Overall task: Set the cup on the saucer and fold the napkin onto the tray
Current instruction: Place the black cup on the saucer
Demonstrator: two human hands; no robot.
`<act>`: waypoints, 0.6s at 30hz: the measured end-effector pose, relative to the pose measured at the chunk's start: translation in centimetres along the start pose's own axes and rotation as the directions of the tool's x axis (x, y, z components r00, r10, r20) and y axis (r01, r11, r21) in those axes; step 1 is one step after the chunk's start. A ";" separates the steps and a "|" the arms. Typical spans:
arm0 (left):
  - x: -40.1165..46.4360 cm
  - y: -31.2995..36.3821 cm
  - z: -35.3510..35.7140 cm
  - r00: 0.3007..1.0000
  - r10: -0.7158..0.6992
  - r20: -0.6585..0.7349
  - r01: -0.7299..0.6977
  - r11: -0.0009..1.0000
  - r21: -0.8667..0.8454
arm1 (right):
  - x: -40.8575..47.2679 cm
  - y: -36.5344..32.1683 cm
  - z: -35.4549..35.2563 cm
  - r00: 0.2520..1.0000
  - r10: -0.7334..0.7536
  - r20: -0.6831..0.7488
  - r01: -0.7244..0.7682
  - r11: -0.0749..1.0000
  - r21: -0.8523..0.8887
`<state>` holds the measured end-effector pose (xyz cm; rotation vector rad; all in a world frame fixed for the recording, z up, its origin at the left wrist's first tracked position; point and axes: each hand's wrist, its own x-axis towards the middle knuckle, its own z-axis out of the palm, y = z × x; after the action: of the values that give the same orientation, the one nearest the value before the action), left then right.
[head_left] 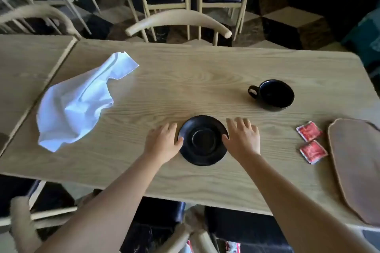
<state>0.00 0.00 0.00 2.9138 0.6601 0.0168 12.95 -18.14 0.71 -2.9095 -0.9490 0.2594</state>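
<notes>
Head view: left hand (163, 142) and right hand (242, 139) flanked saucer (202, 140) on desk (185, 84), fingers (239, 124) relaxed, thumbs touching rim, gripping nothing. Cup (274, 95) stood well apart, right-rear; napkin (80, 102) crumpled far left; tray (357, 166) far right. Advice: steady saucer, lift cup by handle, seat centred in well.

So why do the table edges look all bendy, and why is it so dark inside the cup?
Head view: the wide-angle lens bows the table edges; the black cup and saucer show little detail; the white napkin looks bright and bluish; the picture is soft overall and blurrier at the bottom corners.
</notes>
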 end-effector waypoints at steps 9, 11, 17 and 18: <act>-0.5 0.9 3.0 0.979 -0.196 0.046 0.202 0.958 -0.206 | 0.2 0.7 2.9 1.000 -0.024 -0.011 0.026 0.985 0.173; -0.3 1.7 3.2 0.958 -0.275 0.082 0.286 0.893 -0.346 | 0.4 0.7 2.8 0.997 0.024 0.079 -0.051 0.930 0.364; -0.8 4.4 4.0 0.876 -0.432 0.215 0.450 0.566 -0.691 | -1.2 4.2 1.5 0.977 0.177 0.117 -0.206 0.656 0.726; -1.1 5.4 4.1 0.871 -0.438 0.224 0.445 0.506 -0.739 | -1.8 5.2 1.3 0.974 0.192 0.123 -0.218 0.626 0.749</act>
<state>1.50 -5.90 -3.25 1.8382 1.0608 0.1840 14.24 -23.37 -0.88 -2.1948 -0.3424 0.5631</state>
